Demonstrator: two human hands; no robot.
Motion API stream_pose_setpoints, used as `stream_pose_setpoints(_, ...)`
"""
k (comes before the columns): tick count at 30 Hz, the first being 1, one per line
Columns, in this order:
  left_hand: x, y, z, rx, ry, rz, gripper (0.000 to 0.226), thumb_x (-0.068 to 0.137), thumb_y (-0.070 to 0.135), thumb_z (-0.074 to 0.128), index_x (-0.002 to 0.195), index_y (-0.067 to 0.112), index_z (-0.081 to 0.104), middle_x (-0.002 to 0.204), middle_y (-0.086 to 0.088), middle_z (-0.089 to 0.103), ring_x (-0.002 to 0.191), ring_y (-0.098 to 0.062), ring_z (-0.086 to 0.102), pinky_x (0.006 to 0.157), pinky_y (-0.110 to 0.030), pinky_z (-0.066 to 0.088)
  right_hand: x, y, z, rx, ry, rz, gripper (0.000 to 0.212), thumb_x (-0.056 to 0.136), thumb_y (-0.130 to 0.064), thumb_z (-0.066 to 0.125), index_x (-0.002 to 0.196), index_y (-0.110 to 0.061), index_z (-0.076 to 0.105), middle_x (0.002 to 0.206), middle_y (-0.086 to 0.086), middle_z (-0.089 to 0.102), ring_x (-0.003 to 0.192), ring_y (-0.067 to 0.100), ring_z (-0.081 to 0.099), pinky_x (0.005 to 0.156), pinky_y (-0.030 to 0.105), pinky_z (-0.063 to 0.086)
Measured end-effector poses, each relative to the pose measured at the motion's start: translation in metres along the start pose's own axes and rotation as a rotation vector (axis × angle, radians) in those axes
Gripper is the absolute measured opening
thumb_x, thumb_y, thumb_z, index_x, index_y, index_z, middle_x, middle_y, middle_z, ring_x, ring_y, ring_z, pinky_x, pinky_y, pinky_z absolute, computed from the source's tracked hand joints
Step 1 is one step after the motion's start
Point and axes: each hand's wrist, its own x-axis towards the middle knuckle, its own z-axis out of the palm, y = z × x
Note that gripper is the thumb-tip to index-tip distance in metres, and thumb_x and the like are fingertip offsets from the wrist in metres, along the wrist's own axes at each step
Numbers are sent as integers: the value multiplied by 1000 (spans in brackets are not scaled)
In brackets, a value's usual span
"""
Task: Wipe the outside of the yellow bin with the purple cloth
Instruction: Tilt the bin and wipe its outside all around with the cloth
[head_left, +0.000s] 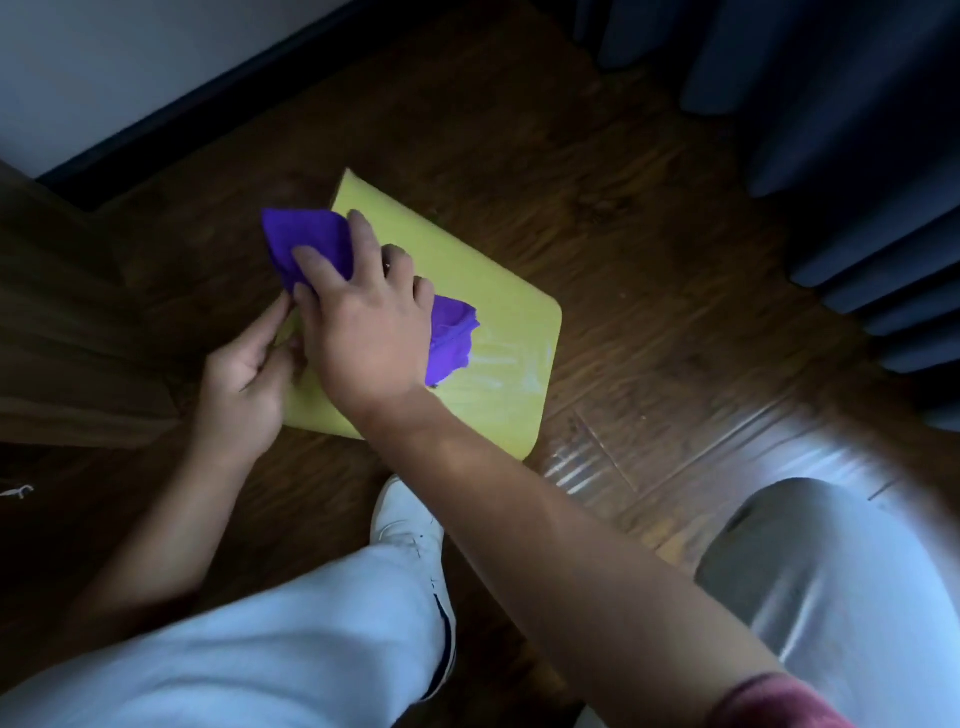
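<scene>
We press our right hand (363, 317), its grip spread, on the purple cloth (306, 244) atop the yellow bin (493, 312) on the wooden floor (623, 208). Our left hand (249, 374) pinches the bin's edge; our white shoe (408, 519) sits nearer us, dark curtains (831, 130) far right.

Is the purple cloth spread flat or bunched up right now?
Bunched. The purple cloth is crumpled under the right hand on the yellow bin, with folds poking out either side.
</scene>
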Motion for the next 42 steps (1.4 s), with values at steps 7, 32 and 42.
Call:
stream_pose_setpoints(7,-4,-18,-1,-37,58,-34,44,101,17,57,138,40,54,127,40,63,129,8,56,108,-17,43,-9,32,28,-17,-135,-38,51,106,-52,34,155,-38,40,169,1,24,156,37,14,120,64,16)
stream_pose_setpoints(32,-19,-3,12,64,-10,-18,50,104,23,50,153,31,43,157,2,49,145,-8,47,123,-40,35,18,118,-26,139,143,138,39,90,-31,64,128,-30,69,140,8,56,118,30,60,88,35,55)
stream_pose_setpoints(42,-34,-17,24,180,175,-3,42,105,16,51,146,27,53,66,0,46,51,-4,30,47,-35,32,41,94,14,-116,-140,83,38,95,-25,53,128,-34,66,141,8,53,116,36,53,84,38,51)
